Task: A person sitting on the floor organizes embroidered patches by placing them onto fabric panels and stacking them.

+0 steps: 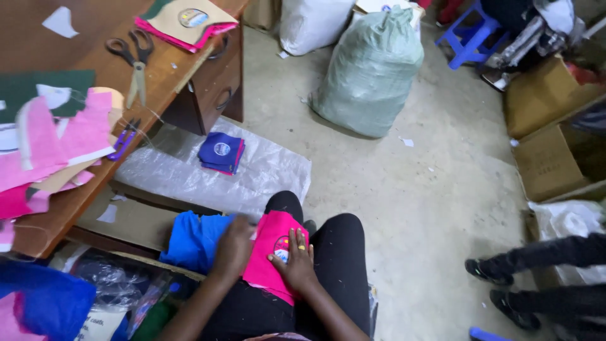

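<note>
Left hand: your left hand (232,247) lies flat, fingers loose, on the pink fabric piece (273,252).
Right hand: your right hand (295,262) presses it, palm down, fingers spread.
Pink piece: across your lap.
Blue fabric (192,240): just left, touching.

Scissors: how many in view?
2. Grey-handled scissors lie on the wooden desk top; purple-handled snips sit at the desk's front edge beside pink fabric. More may hide under fabric.
</note>
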